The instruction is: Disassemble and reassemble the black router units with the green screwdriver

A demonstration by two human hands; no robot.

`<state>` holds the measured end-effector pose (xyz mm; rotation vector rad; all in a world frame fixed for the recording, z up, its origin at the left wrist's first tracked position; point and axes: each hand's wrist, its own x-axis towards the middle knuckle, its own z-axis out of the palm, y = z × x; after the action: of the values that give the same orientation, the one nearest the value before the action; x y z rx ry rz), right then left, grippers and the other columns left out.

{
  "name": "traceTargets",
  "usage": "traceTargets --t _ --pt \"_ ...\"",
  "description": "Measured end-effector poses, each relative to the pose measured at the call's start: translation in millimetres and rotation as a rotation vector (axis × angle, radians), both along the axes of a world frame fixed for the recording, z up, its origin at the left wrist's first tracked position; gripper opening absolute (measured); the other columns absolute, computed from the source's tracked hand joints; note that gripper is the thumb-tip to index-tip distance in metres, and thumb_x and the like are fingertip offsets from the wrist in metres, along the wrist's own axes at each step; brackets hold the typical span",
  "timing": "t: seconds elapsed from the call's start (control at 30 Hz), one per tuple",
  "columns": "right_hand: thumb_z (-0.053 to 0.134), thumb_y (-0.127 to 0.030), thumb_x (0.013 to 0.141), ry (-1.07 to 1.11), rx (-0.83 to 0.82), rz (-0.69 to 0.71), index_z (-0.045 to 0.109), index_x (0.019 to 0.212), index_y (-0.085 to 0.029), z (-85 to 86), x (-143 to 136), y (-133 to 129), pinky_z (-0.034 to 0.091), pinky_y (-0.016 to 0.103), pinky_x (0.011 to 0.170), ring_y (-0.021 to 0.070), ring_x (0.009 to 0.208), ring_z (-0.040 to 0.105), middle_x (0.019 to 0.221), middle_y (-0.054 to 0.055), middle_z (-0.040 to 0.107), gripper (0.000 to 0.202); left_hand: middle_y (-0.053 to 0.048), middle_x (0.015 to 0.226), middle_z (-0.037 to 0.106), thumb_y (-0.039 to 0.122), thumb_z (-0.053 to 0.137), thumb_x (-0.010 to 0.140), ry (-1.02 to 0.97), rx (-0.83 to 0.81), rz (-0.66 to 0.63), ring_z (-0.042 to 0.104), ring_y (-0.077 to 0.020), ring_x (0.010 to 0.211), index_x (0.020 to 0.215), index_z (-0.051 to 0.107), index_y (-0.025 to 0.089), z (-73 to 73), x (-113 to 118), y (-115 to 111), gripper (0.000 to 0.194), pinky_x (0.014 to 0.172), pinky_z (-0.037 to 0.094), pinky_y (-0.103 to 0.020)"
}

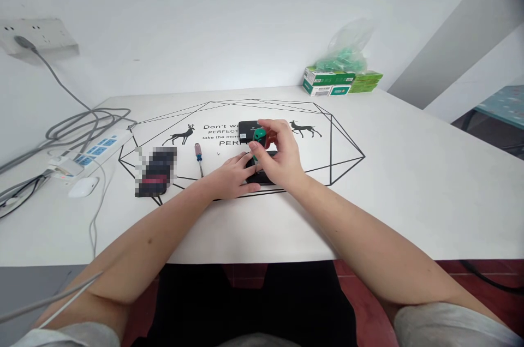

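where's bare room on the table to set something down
Widest: right side of the table, between the right forearm and the green boxes. Smaller: near edge, between right forearm and left forearm. Crowded: left, with power strip and cables, and around left hand and right hand.

My screwdriver [260, 132] has a fat handle, green with black bits, and a thin stick below it. It stands almost straight up, held by my right grip [284, 155]. It points down at a flat black thing [262, 178], but I can't see just where the tip ends. The black thing lies flat on the desk [409, 183], with my left grip [232, 178] on its left side. My fingers hide much of it.
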<state>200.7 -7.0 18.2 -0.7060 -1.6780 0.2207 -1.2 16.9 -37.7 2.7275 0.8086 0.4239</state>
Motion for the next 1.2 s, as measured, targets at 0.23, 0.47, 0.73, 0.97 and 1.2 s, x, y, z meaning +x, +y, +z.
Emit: traceTargets --t 0.23,0.47,0.73,0.97,1.2 --pt "0.066 -0.040 0.102 0.028 0.013 -0.008 0.061 0.131 -0.031 1.7 -0.3 0.2 0.058 0.040 0.072 0.0195 0.087 0.061 0.109 0.004 0.064 0.031 -0.014 0.184 0.024 0.071 0.047 0.111 -0.001 -0.004 -0.020 0.029 -0.0466 0.165 0.176 0.029 0.036 0.5 -1.3 0.4 0.076 0.129 0.031 -0.072" --pt "0.068 -0.039 0.101 0.066 0.015 -0.018 0.060 0.129 -0.032 2.7 1.7 0.1 0.057 0.041 0.073 0.0196 0.087 0.061 0.108 0.004 0.064 0.030 -0.015 0.185 0.023 0.074 0.045 0.111 0.030 -0.025 -0.009 0.025 -0.0456 0.167 0.177 0.028 0.033 1.6 -1.4 0.4 0.079 0.130 0.029 -0.072" --pt "0.067 -0.051 0.102 0.140 0.010 -0.053 0.059 0.129 -0.032 3.8 5.2 2.4 0.058 0.042 0.076 0.0198 0.088 0.061 0.111 0.004 0.062 0.034 -0.010 0.186 0.020 0.072 0.053 0.109 -0.007 -0.040 0.078 0.009 -0.0478 0.171 0.169 0.044 0.032 7.6 1.9 -4.4 0.073 0.132 0.022 -0.075" --pt "0.068 -0.065 0.099 0.246 -0.042 -0.061 0.053 0.134 -0.033 -3.3 4.6 12.1 0.062 0.041 0.077 0.0200 0.094 0.064 0.115 0.004 0.061 0.050 -0.012 0.154 0.065 0.036 0.067 0.106 -0.199 0.175 0.106 0.037 -0.0381 0.164 0.097 0.071 0.022 19.7 1.8 -5.8 0.017 0.133 0.034 -0.061" --pt "0.062 -0.071 0.100 0.230 -0.060 -0.115 0.047 0.141 -0.037 -6.1 10.8 22.3 0.063 0.041 0.076 0.0234 0.103 0.068 0.119 0.007 0.061 0.055 -0.008 0.137 0.075 0.024 0.071 0.103 -0.164 0.226 0.217 0.052 -0.0354 0.147 0.091 0.074 0.023 16.4 -4.6 5.6 0.013 0.124 0.041 -0.060"
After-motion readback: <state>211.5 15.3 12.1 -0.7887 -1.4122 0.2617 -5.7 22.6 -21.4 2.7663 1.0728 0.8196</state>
